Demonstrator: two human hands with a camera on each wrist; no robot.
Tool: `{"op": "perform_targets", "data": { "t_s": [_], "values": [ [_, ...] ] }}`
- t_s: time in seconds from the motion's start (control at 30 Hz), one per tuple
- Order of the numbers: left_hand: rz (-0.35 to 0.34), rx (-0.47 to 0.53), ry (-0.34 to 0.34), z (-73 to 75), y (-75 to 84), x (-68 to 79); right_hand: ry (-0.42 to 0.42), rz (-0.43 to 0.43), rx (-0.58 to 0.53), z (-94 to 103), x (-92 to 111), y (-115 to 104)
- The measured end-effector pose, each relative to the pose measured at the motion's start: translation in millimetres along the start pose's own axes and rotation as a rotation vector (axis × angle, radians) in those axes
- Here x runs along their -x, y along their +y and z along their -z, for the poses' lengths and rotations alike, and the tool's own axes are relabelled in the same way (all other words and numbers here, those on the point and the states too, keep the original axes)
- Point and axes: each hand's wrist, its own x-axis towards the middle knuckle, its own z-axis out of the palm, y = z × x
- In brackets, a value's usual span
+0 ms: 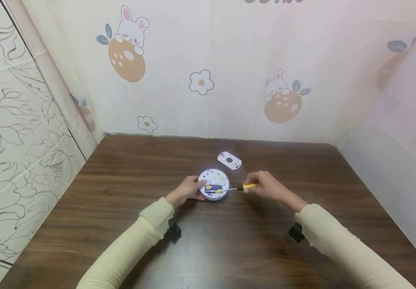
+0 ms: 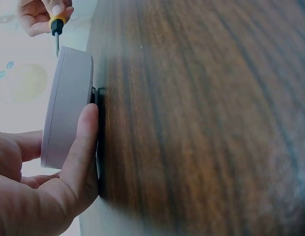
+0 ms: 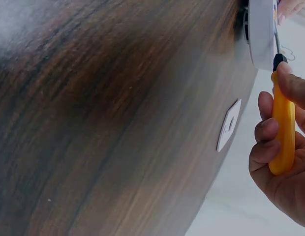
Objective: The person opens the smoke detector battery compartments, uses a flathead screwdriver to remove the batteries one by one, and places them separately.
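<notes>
One high head view, two low sideways wrist views.
From above and well back, the head view faces forward and down over the dark-brown wood-grain surface (image 1: 229,245); the left wrist view looks from close up at the side of the round white plastic device (image 2: 69,108), the right along the yellow-handled metal screwdriver (image 3: 284,125). All three share device and screwdriver; head and right wrist share the flat white plate (image 1: 235,162).

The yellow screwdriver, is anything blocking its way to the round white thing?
Nothing visible is. Held in the right grip, the yellow screwdriver reaches over the edge of the round white thing. The left grip is on the opposite side, and the white plate lies apart, farther back.
</notes>
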Motion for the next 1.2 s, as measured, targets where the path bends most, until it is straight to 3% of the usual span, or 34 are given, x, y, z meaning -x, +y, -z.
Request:
{"op": "perform_targets", "data": {
  "t_s": [0.23,0.67,1.2],
  "values": [
    [-0.002,0.029,-0.006,1.1,-3.8,-1.5,-0.008,0.074,-0.028,-4.5,2,6],
    [-0.001,0.027,-0.016,2.4,-1.0,0.4,0.015,0.131,-0.052,-9.2,1,16],
    [0.013,0.025,-0.017,3.5,-0.9,-1.1,0.003,0.083,-0.109,-14.3,3,23]
  ]
}}
